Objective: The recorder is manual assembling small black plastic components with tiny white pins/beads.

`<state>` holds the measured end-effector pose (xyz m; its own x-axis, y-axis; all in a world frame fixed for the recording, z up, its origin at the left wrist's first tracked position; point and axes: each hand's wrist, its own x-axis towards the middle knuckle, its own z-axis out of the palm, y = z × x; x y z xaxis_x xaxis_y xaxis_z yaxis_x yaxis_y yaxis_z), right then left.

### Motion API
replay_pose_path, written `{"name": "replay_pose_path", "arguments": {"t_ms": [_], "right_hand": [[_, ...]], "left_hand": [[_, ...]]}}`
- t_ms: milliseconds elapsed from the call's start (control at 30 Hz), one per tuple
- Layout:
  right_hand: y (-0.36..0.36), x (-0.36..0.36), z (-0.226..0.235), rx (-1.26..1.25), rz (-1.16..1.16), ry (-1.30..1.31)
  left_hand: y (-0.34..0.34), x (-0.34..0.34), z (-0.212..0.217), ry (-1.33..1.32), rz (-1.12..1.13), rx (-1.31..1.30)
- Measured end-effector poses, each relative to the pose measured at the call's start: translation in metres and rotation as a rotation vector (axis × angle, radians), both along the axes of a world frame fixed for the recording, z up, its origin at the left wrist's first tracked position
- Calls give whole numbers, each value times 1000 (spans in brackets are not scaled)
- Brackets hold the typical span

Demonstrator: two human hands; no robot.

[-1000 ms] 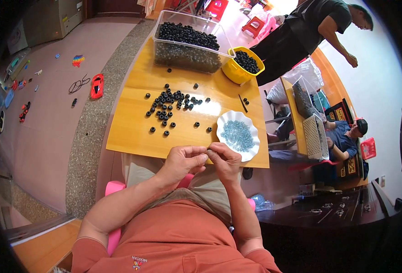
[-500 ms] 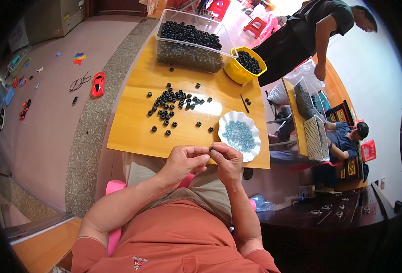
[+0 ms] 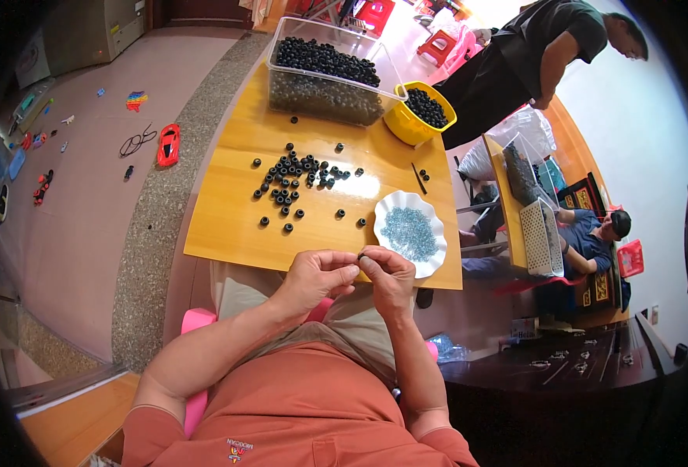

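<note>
At the near edge of the table, my left hand [image 3: 313, 282] and my right hand [image 3: 391, 279] meet with fingertips pinched. A small black bead-like piece [image 3: 361, 256] shows between the right thumb and forefinger. The left thumb and forefinger are closed right beside it; whatever they pinch is too small to make out. Beyond my right hand lies a white plate with a wavy rim [image 3: 436, 220], holding many tiny clear bluish beads [image 3: 408, 232]. Loose black pieces with holes [image 3: 289, 173] are scattered over the middle of the table.
A clear plastic bin [image 3: 324, 101] of black pieces stands at the table's far end, beside a yellow tub [image 3: 414, 134] of more. A thin dark stick [image 3: 419, 178] lies near the right edge. One person stands beyond the table; another sits at a second table [image 3: 509, 206] on the right.
My hands stay almost still, pinched together at the same spot. The standing person's forearm has moved in closer to the body.
</note>
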<state>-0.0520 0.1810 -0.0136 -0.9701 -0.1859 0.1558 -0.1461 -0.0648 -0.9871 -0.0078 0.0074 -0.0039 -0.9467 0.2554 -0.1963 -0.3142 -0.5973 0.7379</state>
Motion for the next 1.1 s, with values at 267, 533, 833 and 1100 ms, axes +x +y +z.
{"name": "replay_pose_path", "arguments": {"t_ms": [267,533,833,1100], "right_hand": [[-1,1,5,-50,25,-57],[7,-2,10,-95,211,-37],[6,-1,18,12,229,41],[7,1,24,52,270,133]], "left_hand": [[-1,0,1,-7,16,14],[-1,-1,1,-7,41,12],[-2,-2,3,-6,41,20],[-2,-1,2,-13,35,29]]}}
